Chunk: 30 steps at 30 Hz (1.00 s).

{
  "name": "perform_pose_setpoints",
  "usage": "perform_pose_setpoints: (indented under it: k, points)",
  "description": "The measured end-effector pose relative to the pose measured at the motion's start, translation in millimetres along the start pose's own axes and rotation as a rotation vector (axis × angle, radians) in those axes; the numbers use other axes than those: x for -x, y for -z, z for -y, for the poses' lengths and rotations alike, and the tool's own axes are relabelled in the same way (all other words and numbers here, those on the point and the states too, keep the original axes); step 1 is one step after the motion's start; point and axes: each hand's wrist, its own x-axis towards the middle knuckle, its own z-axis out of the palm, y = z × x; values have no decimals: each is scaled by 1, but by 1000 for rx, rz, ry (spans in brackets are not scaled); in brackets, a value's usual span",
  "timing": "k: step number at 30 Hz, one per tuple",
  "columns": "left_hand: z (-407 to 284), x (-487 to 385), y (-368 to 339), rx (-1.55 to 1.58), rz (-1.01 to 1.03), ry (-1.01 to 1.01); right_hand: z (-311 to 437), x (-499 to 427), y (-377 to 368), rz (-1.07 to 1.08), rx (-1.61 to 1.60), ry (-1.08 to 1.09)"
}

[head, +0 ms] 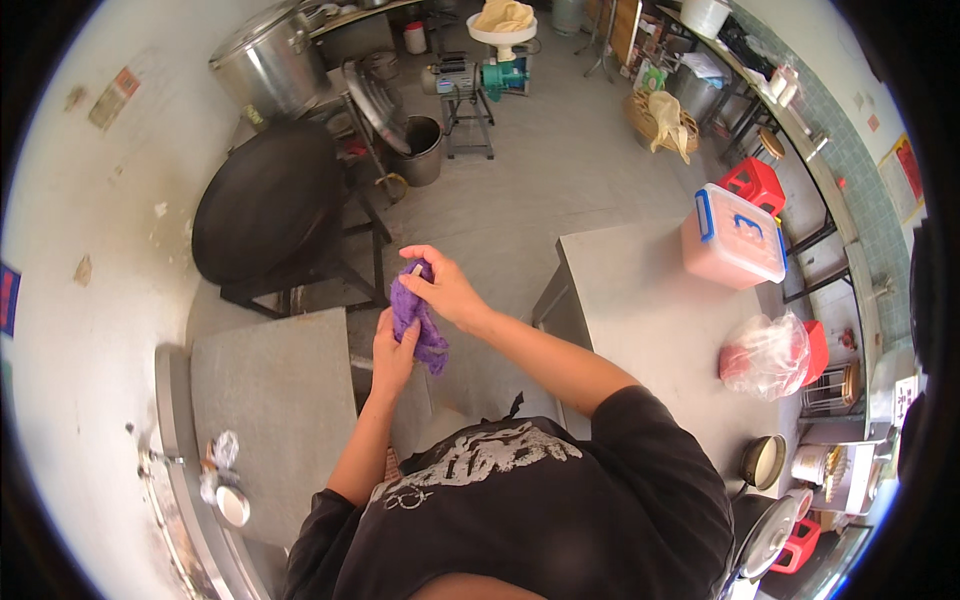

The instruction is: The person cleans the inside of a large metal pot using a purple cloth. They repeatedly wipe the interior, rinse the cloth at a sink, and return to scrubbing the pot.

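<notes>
A purple cloth [409, 300], bunched up with a loose end hanging down, is held in front of my body over the gap between two tables. My left hand [395, 349] grips its lower part, thumb across the front. Higher up, my right hand [442, 289] holds the top of the cloth between thumb and fingers, its index finger stretched out. A small pale patch, perhaps a tag, shows on the cloth beside the right thumb.
A metal-topped table [270, 405] is at left, another [637, 300] at right with a lidded plastic box [735, 236] and a plastic bag [769, 356]. Ahead stand a large black wok [262, 206], a black bucket [420, 154] and a motorised grinder [480, 75].
</notes>
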Motion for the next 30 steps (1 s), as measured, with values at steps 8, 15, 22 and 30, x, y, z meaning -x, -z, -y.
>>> perform_pose_setpoints:
  k: [8, 15, 22, 30]
  points:
    - [22, -191, -44, 226, 218, -18, -2, -132, 110, -74, 315, 96]
    - [12, -358, -137, 621, 830, 337, 36, -187, 218, -344, 453, -104]
    - [-5, -458, -274, 359, 1391, 161, 19, -178, 302, -760, 21, -196]
    - [-17, -580, -387, -170, 1303, -344, 6, -303, 425, -864, -96, -147]
